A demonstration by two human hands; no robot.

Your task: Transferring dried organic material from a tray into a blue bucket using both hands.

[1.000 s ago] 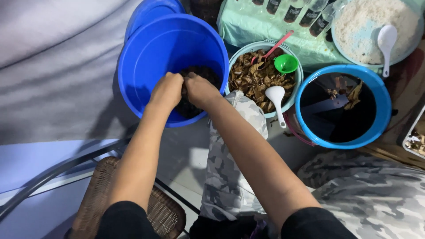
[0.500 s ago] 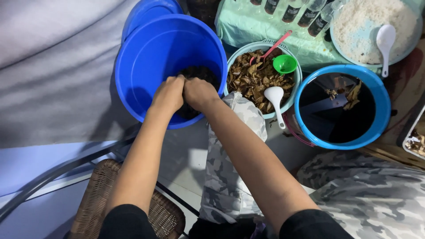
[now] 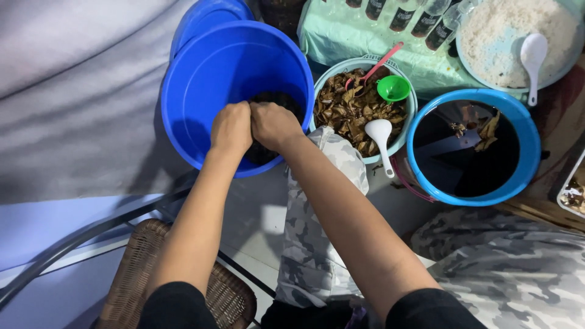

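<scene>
Our left hand and right hand, fists closed and pressed together on dark material, have barely moved, still over the blue bucket's near rim.

Two bare forearms, no watch, ring or bracelet visible. Left hand and right hand ungloved. Black short sleeves end above elbows, plain fabric, no print seen. Grey-and-white camouflage trousers cover legs; same pattern on right leg at lower right. Fingers hidden from view.
</scene>
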